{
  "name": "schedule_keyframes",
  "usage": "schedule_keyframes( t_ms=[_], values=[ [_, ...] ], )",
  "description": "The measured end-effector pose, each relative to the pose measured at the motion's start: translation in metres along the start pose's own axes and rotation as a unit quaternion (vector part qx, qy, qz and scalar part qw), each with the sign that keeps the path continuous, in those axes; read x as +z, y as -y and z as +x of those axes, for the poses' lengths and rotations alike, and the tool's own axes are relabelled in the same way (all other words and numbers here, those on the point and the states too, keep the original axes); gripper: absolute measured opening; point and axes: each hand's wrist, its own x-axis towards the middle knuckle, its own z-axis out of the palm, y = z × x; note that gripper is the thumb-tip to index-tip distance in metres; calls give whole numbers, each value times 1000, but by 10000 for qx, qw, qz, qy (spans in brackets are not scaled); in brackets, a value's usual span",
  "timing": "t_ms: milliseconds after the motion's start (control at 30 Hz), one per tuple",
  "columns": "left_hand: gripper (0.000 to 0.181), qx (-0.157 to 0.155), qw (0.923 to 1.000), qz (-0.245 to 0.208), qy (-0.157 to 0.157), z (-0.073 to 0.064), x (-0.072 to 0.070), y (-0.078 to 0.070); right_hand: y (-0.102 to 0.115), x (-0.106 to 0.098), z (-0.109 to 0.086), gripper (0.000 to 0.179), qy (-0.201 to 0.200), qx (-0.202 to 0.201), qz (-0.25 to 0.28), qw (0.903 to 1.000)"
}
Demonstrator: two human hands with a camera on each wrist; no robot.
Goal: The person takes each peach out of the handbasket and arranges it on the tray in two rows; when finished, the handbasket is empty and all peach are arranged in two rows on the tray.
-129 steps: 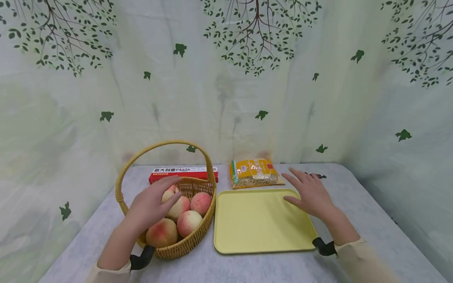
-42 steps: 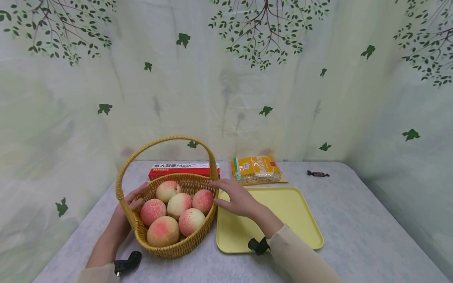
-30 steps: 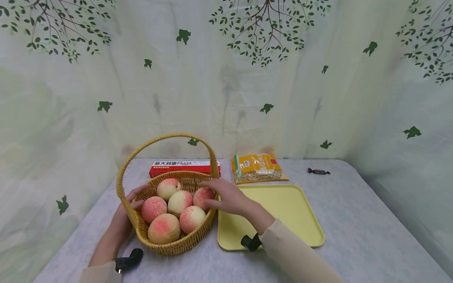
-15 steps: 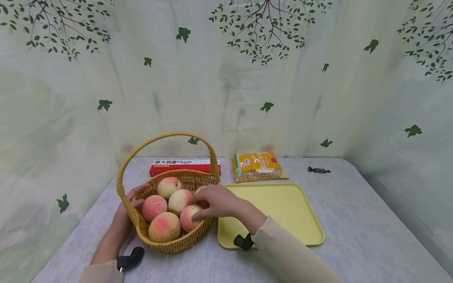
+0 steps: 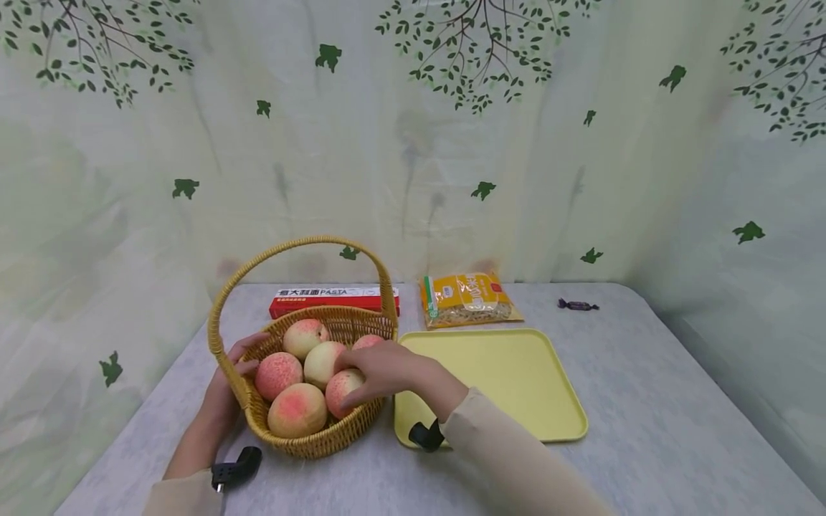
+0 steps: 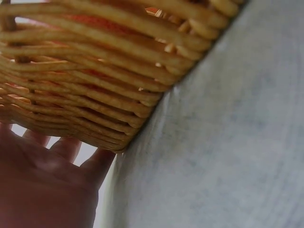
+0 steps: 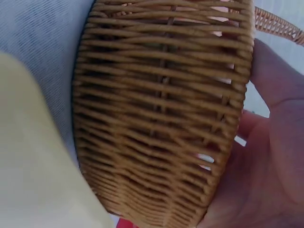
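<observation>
A wicker basket (image 5: pixel 316 448) with a tall arched handle stands left of centre, holding several pink-and-cream peaches (image 5: pixel 297 410). My left hand (image 5: pixel 222 387) holds the basket's left side, thumb over the rim; in the left wrist view its spread fingers (image 6: pixel 97 166) lie along the outer wall. Reaching over the right rim, my right hand (image 5: pixel 387 369) grips the front-right peach (image 5: pixel 340 390), with the thumb on its near side and the fingers behind. In the right wrist view the basket wall (image 7: pixel 161 104) hides the peach and the fingertips.
A yellow tray (image 5: pixel 503 387) lies right of the basket, partly under my right forearm. Behind stand a red pasta box (image 5: pixel 284 306) and a yellow bag of dry food (image 5: pixel 471 301). A dark wrapped candy (image 5: pixel 578 305) lies at the back right.
My left hand has come from above the basket to its left side. My right hand has moved left from the tray, over the rim and down onto the front-right peach.
</observation>
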Motion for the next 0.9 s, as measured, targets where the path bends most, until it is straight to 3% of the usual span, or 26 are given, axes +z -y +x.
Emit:
schedule_keyframes(
  t_ms=[267, 633, 900],
  values=[
    [46, -13, 10000, -46, -40, 2, -5, 0, 5, 3, 4, 45, -47, 92, 92, 9999],
    [49, -176, 9997, 158, -64, 0, -1, 1, 0, 20, -4, 43, -745, -198, 209, 9968],
    [50, -211, 9996, 166, -112, -2, 1, -1, 2, 28, -10, 46, -1118, -76, 494, 9925]
  ],
)
